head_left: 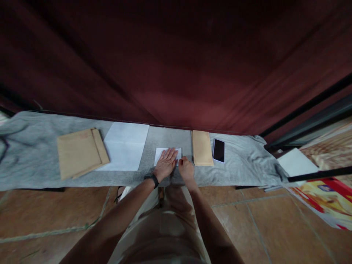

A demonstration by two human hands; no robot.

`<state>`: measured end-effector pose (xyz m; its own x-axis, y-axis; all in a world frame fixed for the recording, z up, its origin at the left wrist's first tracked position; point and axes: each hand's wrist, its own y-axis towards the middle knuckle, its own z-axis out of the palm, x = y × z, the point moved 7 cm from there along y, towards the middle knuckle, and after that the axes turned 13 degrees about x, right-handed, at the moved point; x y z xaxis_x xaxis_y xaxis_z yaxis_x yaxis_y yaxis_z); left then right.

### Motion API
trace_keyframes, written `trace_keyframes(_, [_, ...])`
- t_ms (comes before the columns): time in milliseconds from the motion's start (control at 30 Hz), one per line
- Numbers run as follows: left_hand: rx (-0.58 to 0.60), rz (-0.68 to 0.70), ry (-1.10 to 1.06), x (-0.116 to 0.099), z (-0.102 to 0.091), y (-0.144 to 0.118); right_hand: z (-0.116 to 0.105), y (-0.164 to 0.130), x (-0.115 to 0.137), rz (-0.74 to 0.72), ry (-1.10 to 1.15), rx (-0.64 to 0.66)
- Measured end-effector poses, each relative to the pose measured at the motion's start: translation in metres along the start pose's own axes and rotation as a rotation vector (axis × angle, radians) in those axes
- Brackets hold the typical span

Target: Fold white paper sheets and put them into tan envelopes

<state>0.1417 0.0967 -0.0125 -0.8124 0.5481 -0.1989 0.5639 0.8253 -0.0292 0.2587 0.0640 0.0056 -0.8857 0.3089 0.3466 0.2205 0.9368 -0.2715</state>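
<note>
A small folded sheet of white paper [158,153] lies on the grey cloth in front of me. My left hand [166,163], with a black band at the wrist, rests flat on it with fingers spread. At the paper's right edge, my right hand [186,169] is closed, its fingers curled in. Whatever those fingers hold, if anything, is hidden. Close on the right lies a brown paper envelope [202,148]. Farther left is a larger white sheet [126,146] with fold lines.
Brown envelopes [78,152] overlap the large sheet's left side. A phone [219,150] lies right of the single envelope. Grey cloth [244,161] covers the narrow table, backed by a dark red curtain [176,73]. Black metal bars [308,115] and a colourful box [327,201] are at right.
</note>
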Motion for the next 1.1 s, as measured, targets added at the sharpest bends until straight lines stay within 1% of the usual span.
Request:
trace_keyframes(233, [-0.002,-0.029,-0.003,0.006,-0.003,-0.011,0.0,-0.002,-0.001,-0.016,-0.008,-0.006])
trace_keyframes(533, [-0.001,-0.066,0.02,0.025,-0.004,-0.036,0.001,-0.002,-0.001,-0.034,-0.013,-0.007])
trace_keyframes(800, [0.001,-0.067,0.016,0.034,-0.006,-0.049,0.002,-0.004,-0.003,-0.036,0.014,-0.014])
trace_keyframes(967, [0.036,-0.093,0.014,0.04,-0.005,-0.058,0.003,-0.005,-0.005,-0.038,0.056,-0.023])
trace_keyframes(1100, [0.075,-0.152,0.012,0.042,-0.008,-0.065,0.005,-0.006,-0.008,-0.054,0.117,-0.038])
